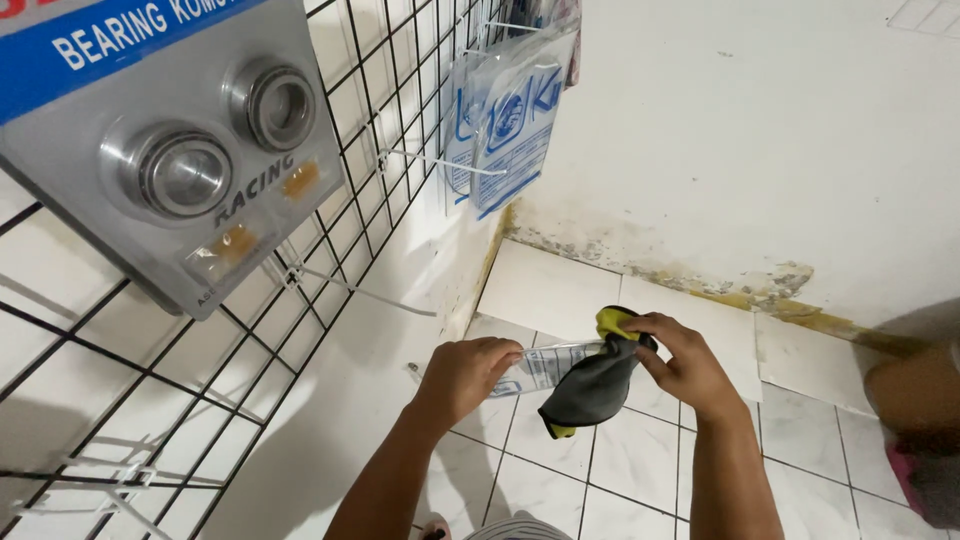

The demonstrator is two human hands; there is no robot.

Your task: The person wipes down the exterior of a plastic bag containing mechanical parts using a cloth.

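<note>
My left hand (466, 372) grips one end of a small clear plastic packet (552, 366) with printed markings. My right hand (683, 362) pinches a dark grey cloth with yellow edges (592, 383) against the packet's other end, and the cloth hangs down over it. Both hands are held above the white tiled floor (810, 420), close to the wall corner.
A black wire grid rack (370, 110) covers the left wall, with bare white hooks (375, 295). A grey display card with two metal bearings (200, 140) hangs on it, and clear blue-printed bags (515, 120) hang further along. Another person's knee (915, 390) is at right.
</note>
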